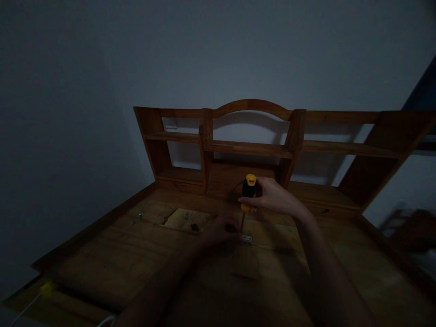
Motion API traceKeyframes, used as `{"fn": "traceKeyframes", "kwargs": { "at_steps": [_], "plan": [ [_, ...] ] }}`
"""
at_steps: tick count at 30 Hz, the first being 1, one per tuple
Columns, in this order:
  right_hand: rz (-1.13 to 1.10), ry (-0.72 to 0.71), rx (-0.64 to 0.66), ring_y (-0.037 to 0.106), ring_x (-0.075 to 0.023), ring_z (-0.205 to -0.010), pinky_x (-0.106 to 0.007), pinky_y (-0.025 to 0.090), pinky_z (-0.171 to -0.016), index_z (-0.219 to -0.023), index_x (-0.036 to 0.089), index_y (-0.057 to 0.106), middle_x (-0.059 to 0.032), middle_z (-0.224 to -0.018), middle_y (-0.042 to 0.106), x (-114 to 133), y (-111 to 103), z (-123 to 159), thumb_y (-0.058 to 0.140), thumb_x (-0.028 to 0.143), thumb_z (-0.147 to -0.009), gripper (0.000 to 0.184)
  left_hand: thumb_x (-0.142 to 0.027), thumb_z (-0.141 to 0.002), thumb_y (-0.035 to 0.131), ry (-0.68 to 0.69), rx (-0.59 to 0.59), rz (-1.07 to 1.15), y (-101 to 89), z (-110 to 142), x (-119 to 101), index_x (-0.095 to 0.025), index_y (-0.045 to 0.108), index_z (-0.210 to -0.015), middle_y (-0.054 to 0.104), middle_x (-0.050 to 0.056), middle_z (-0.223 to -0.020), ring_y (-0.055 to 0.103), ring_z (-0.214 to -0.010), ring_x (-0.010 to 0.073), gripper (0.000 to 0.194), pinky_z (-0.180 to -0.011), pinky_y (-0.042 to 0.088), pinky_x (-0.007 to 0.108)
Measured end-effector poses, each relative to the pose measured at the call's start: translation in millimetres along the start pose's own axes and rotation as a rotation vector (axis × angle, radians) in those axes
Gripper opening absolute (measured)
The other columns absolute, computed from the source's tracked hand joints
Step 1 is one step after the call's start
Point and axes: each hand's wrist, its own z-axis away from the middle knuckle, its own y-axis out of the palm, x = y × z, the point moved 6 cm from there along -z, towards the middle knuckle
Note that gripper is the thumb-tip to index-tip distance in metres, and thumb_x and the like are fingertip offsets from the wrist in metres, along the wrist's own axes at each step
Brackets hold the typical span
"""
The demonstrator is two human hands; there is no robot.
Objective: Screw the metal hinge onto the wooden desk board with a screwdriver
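Note:
In the dim head view, my right hand (270, 195) wraps round the black and yellow handle of a screwdriver (250, 187). Its shaft points down, and the tip meets the left part of a small metal bracket (246, 238). Curled beside that tip is my left hand (223, 229), its fingertips closed on the bracket's left end; whether a screw is also between them is too dark to tell. Under the bracket lies a piece of wood (245, 261) on the wooden desktop (136, 254).
A wooden shelf unit (248, 147) stands at the back against the wall. Left of my hands is a wooden board (186, 219) with a dark patch. Small metal pieces (140, 216) are farther left. Something yellow (47, 289) with a white cord sits at the near left.

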Motion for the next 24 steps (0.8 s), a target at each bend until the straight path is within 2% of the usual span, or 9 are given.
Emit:
{"fn": "traceKeyframes", "kwargs": {
  "at_steps": [6,11,13,18,24],
  "plan": [
    [-0.053,-0.014,0.012,0.065,-0.0184,-0.061,-0.026,0.044,-0.053,-0.083,0.019,0.061,-0.0021,-0.066,0.068,1,3,-1,0.072,0.046,-0.078,0.03,-0.041,-0.08,0.074,0.046,-0.007,0.013,-1.2,1,-6,-0.017,0.069,-0.081,0.065,0.003,-0.089,0.06,-0.086,0.0174,0.024,-0.078,0.045,0.028],
    [-0.085,-0.009,0.002,0.065,-0.0191,-0.06,-0.027,0.045,-0.052,-0.085,0.019,0.059,-0.0032,-0.068,0.068,-3,6,-2,0.073,0.048,-0.077,0.033,-0.041,-0.078,0.076,0.052,-0.005,0.045,0.0,-1,-1,-0.016,0.067,-0.081,0.064,0.002,-0.088,0.059,-0.084,0.0157,0.026,-0.076,0.045,0.026],
    [-0.095,-0.021,-0.013,0.064,-0.0182,-0.059,-0.027,0.045,-0.052,-0.093,0.02,0.058,-0.0019,-0.07,0.067,-2,6,-2,0.074,0.046,-0.076,0.035,-0.041,-0.078,0.076,0.052,0.007,0.052,1.2,-2,1,-0.016,0.067,-0.08,0.064,0.002,-0.088,0.058,-0.083,0.015,0.027,-0.075,0.045,0.025],
    [-0.085,-0.07,-0.088,0.065,-0.0162,-0.058,-0.024,0.045,-0.051,-0.121,0.026,0.044,0.004,-0.074,0.065,12,3,1,0.077,0.039,-0.075,0.058,-0.041,-0.079,0.075,0.069,-0.001,0.048,1.2,-3,1,-0.015,0.066,-0.076,0.063,0.002,-0.085,0.058,-0.082,0.0152,0.028,-0.073,0.044,0.025],
    [-0.129,-0.052,-0.077,0.064,-0.0165,-0.052,-0.024,0.044,-0.049,-0.112,0.027,0.043,0.0034,-0.072,0.067,17,6,2,0.073,0.049,-0.078,0.05,-0.041,-0.077,0.076,0.075,0.017,0.043,0.6,-4,0,-0.015,0.067,-0.074,0.062,0.003,-0.084,0.058,-0.08,0.0146,0.028,-0.072,0.044,0.025]
  ]
}}
